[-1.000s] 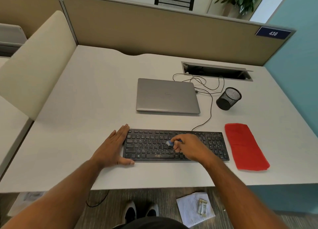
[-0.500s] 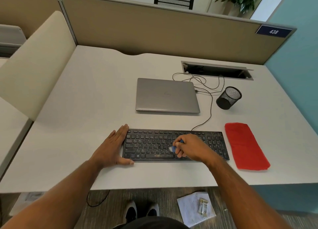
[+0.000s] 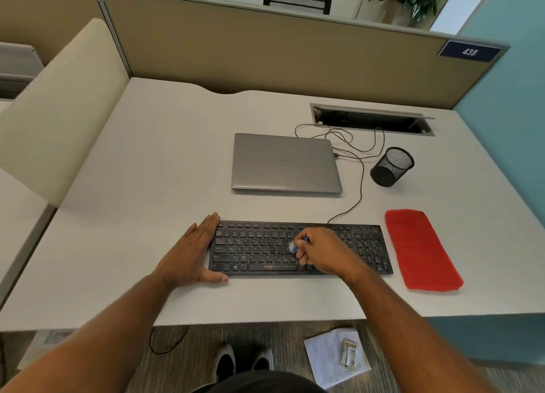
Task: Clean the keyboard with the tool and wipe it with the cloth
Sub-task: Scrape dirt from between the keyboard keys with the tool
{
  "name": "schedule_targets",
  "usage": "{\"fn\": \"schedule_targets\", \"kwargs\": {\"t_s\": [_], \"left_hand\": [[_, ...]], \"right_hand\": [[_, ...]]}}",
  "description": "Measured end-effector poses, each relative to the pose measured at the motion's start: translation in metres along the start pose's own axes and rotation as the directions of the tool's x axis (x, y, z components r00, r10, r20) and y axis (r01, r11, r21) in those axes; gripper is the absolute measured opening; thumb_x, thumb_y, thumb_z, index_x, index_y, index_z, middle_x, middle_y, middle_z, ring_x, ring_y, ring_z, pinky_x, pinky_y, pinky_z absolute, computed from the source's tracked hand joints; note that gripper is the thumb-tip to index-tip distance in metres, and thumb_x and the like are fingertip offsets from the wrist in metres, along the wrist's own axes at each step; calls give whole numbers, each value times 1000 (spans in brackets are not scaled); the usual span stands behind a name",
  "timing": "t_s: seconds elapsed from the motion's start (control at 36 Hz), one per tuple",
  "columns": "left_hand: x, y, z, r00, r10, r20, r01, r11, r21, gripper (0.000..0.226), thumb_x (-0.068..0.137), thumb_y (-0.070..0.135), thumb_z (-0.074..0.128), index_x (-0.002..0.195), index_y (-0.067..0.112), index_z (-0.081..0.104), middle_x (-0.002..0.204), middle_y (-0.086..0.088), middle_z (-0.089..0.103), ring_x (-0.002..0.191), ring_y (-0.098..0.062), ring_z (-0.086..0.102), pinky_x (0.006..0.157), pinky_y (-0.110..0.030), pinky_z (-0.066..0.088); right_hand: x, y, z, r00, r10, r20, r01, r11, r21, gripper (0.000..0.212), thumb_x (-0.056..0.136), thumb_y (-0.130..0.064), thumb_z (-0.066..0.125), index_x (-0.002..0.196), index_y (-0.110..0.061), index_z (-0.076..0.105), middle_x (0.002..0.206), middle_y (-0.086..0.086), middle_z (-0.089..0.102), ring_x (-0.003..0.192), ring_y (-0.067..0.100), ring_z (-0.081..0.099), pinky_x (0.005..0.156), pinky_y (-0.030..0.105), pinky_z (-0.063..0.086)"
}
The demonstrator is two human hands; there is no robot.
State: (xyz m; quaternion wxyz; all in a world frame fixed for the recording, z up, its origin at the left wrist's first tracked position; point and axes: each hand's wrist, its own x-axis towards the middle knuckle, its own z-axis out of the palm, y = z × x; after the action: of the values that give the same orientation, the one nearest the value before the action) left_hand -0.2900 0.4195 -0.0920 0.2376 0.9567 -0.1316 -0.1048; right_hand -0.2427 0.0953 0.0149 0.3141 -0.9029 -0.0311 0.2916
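The long flat black keyboard (image 3: 298, 249) lies near the front edge of the pale grey worktop (image 3: 147, 171). Its long side runs the same way as that front edge, from the left side to the right side.

The right hand (image 3: 320, 252) sits over the middle of the keyboard. Its fingers are curled round a small blue cleaning tool with a pale tip (image 3: 298, 243). The pale tip points left and touches the keys, or is just above them; I cannot tell which.

The left hand (image 3: 191, 254) lies flat with straight fingers. It presses against the left end of the keyboard and holds nothing. It looks like it keeps the keyboard from sliding.

Little light specks show on the keys at the right end and on the long key in the front row. So I think the brushing is not done yet. The tool can go left or right along the rows, because that is the way the keyboard is long.

The folded red cloth (image 3: 421, 251) lies just beside the right end of the keyboard, not touching it. The right hand is much nearer to it than the left hand, so that hand could reach it best for the wiping.
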Motion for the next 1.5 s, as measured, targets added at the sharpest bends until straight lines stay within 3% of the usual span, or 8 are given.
{"fn": "schedule_targets", "kwargs": {"t_s": [0.39,0.58,0.69,0.86,1.14,1.22,1.39,1.5], "left_hand": [[0,1,0,1000,-3,2,3,1000,3,147,63,98,61,163,24,-17,170,9,-15,157,-5,-14,127,-27,-10],[0,0,0,1000,-1,-5,1,1000,-6,147,64,96,63,164,24,-16,171,8,-14,157,-3,-14,126,-25,-11],[1,1,0,1000,-2,1,2,1000,-6,147,64,95,64,163,24,-17,171,9,-15,156,-1,-17,125,-22,-14],[0,1,0,1000,-6,1,6,1000,-2,148,63,96,64,163,25,-18,171,10,-16,156,-1,-17,125,-22,-15],[1,1,1,1000,-15,3,15,1000,5,148,62,97,62,163,24,-18,171,9,-16,157,-3,-15,125,-23,-13],[1,1,1,1000,-18,1,18,1000,0,148,63,97,63,164,24,-17,172,9,-14,158,-4,-13,126,-25,-12],[0,1,0,1000,-2,-6,2,1000,6,147,64,96,63,163,25,-19,170,10,-17,156,-1,-16,124,-22,-14],[0,1,-1,1000,2,-8,-2,1000,10,147,63,97,62,164,23,-17,170,10,-16,157,-3,-14,124,-22,-14]], "right_hand": [[9,2,-3,997,79,-21,-74,977,201,25,106,-20,51,94,-6,68,79,11,77,74,22,76,75,33,63],[5,-13,-2,998,-67,22,55,937,346,24,105,-22,55,101,-7,72,84,7,78,78,20,76,69,25,60],[12,-13,12,999,-18,43,10,984,176,21,105,-24,53,104,-13,71,86,3,77,78,16,75,76,30,62],[7,-16,-8,992,-27,-121,-32,890,-456,22,101,-35,60,105,-17,71,93,-1,72,80,14,63,75,31,48],[5,-46,31,998,-68,17,66,993,94,18,103,-30,56,104,-19,71,84,-6,74,75,10,73,79,28,61],[5,-44,42,996,-60,68,58,998,38,21,104,-31,55,106,-19,72,87,-5,74,76,11,72,77,28,60],[-2,-42,18,990,-143,-7,117,832,-543,23,103,-35,56,103,-17,72,94,-1,70,82,16,60,75,31,47],[-1,-46,12,997,-79,21,81,916,-394,22,102,-33,57,100,-18,72,88,-4,71,83,16,67,78,35,54]]}}
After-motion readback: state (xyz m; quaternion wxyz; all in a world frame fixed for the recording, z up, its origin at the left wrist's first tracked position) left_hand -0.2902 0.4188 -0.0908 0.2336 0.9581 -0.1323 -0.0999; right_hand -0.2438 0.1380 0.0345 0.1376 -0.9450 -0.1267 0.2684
